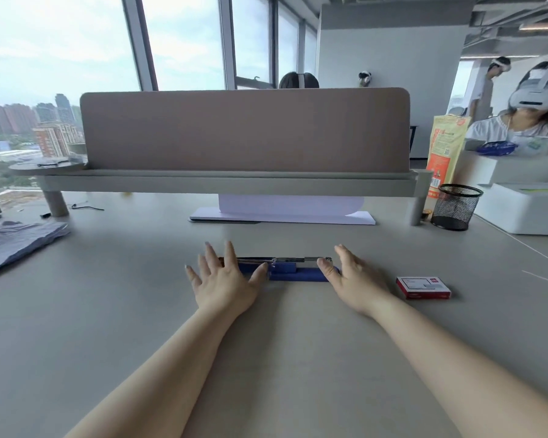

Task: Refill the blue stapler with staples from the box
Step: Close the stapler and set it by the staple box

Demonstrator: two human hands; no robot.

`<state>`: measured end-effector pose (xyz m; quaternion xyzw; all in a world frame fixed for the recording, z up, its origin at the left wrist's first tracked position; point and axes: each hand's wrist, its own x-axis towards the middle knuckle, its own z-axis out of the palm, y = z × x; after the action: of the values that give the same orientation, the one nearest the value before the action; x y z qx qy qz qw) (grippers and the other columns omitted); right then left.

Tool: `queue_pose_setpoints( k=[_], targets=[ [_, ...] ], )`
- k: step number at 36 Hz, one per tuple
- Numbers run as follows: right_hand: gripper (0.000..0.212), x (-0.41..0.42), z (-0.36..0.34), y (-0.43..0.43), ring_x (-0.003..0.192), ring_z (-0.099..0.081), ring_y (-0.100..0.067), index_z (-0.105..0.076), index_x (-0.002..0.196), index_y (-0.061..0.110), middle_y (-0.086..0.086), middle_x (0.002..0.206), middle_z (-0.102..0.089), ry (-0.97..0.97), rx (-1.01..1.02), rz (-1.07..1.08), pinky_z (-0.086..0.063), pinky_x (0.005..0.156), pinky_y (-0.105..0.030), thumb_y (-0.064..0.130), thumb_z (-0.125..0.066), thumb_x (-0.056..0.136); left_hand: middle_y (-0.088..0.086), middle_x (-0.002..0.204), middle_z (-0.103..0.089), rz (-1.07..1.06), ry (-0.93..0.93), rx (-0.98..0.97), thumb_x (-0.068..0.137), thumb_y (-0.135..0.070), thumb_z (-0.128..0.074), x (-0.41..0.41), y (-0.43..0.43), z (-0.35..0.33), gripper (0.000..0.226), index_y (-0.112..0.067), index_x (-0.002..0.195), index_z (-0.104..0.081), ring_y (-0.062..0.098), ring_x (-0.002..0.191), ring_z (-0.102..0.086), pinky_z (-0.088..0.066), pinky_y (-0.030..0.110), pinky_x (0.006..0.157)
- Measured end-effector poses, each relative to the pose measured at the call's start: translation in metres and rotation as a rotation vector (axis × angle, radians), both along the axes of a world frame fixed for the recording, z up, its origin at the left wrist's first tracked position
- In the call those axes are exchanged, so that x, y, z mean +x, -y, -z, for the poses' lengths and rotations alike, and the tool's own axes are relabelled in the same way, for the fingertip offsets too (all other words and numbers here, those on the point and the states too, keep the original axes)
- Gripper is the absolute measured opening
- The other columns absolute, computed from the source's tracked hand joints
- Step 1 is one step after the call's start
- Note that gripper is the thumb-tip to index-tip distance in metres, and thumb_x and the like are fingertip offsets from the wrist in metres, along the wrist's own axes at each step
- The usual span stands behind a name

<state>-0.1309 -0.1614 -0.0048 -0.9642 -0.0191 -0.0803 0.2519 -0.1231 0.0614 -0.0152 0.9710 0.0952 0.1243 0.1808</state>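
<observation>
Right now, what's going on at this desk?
A person is working on a blue stapler lying opened out flat on the grey desk. The left hand rests open over its left end, the right hand open at its right end. The red staple box sits closed to the right, untouched. No staples are visibly out yet.

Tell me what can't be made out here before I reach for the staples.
Head view only:
- Stapler: left end hidden under left hand; right tip behind right hand.
- Whether its metal channel holds staples: too small.
- Box: closed, contents hidden; label too small.
</observation>
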Motion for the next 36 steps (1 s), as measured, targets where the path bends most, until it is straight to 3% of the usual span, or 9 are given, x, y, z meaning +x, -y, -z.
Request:
queue_pose_setpoints(
  k=[3,6,11,18,25,30,32,34,36],
  targets=[
    [0.069,-0.004,0.003,0.001,0.132,-0.037,-0.03,-0.02,0.143,0.02,-0.006,0.148,-0.039,0.005,-0.066,0.006,-0.03,0.105,-0.037,0.061,-0.028,0.088,0.016,0.158,0.0,-0.104,-0.078,-0.073,0.077,-0.078,-0.023,-0.002,-0.005,-0.001,0.097,-0.019,0.146,0.01,0.03,0.146,-0.001,0.007,0.052,0.115],
    [0.061,-0.013,0.005,0.006,0.123,-0.046,-0.028,-0.019,0.141,0.037,0.0,0.138,-0.051,0.037,-0.024,-0.058,-0.037,0.098,-0.034,0.059,-0.037,0.087,0.013,0.155,-0.021,-0.093,-0.063,-0.098,0.081,-0.073,-0.024,-0.002,-0.004,-0.002,0.092,-0.017,0.146,0.006,0.032,0.145,-0.011,0.003,0.052,0.115],
    [0.046,-0.02,0.0,0.005,0.123,-0.047,-0.015,-0.031,0.134,0.044,0.01,0.139,-0.047,0.101,-0.001,-0.164,-0.035,0.097,-0.029,0.051,-0.041,0.09,0.014,0.145,-0.041,-0.055,0.093,-0.279,0.085,-0.061,-0.035,0.001,-0.006,-0.003,0.08,-0.017,0.146,-0.005,0.031,0.137,-0.03,-0.011,0.049,0.116],
    [0.038,-0.015,0.0,0.001,0.115,-0.05,-0.018,-0.042,0.121,0.033,0.009,0.131,-0.05,0.119,-0.03,-0.127,-0.039,0.091,-0.031,0.053,-0.041,0.089,0.007,0.147,-0.039,0.026,0.259,-0.585,0.09,-0.048,-0.041,-0.001,0.0,-0.013,0.071,-0.02,0.146,-0.007,0.026,0.131,-0.04,-0.036,0.041,0.097],
    [0.034,-0.014,0.002,0.005,0.112,-0.052,-0.024,-0.043,0.112,0.028,0.0,0.125,-0.054,0.098,0.052,-0.036,-0.042,0.088,-0.035,0.052,-0.043,0.088,-0.001,0.142,-0.042,0.125,0.392,-0.792,0.091,-0.041,-0.045,0.001,0.005,-0.018,0.062,-0.027,0.144,-0.015,0.021,0.125,-0.044,-0.035,0.034,0.094],
    [0.041,-0.013,0.002,0.006,0.119,-0.05,-0.022,-0.043,0.12,0.024,-0.001,0.133,-0.052,0.101,0.203,-0.04,-0.04,0.091,-0.032,0.047,-0.051,0.087,-0.012,0.15,-0.032,0.291,0.41,-0.966,0.091,-0.036,-0.045,-0.001,0.01,-0.024,0.065,-0.037,0.143,-0.005,0.014,0.136,-0.035,-0.028,0.037,0.112],
    [0.046,-0.012,0.003,0.008,0.121,-0.05,-0.02,-0.04,0.124,0.024,0.001,0.137,-0.05,0.075,0.261,-0.034,-0.038,0.093,-0.03,0.046,-0.054,0.086,-0.021,0.143,-0.03,0.386,0.417,-0.975,0.094,-0.032,-0.044,-0.004,0.016,-0.028,0.061,-0.032,0.144,-0.009,-0.001,0.131,-0.034,-0.027,0.028,0.108],
    [0.052,-0.009,0.005,0.01,0.121,-0.051,-0.02,-0.037,0.127,0.025,0.003,0.139,-0.049,0.056,0.3,-0.02,-0.04,0.097,-0.032,0.045,-0.057,0.084,-0.024,0.126,-0.042,0.449,0.421,-0.905,0.095,-0.028,-0.043,-0.004,0.021,-0.028,0.04,-0.039,0.13,-0.028,-0.004,0.113,-0.043,-0.032,0.023,0.096],
    [0.058,-0.008,0.006,0.012,0.124,-0.049,-0.02,-0.034,0.131,0.023,0.002,0.142,-0.046,0.05,0.338,-0.004,-0.04,0.102,-0.038,0.043,-0.06,0.082,-0.025,0.135,-0.037,0.501,0.362,-0.869,0.096,-0.022,-0.04,-0.002,0.025,-0.022,0.048,-0.042,0.136,-0.025,-0.003,0.122,-0.038,-0.028,0.021,0.1]
  ],
)
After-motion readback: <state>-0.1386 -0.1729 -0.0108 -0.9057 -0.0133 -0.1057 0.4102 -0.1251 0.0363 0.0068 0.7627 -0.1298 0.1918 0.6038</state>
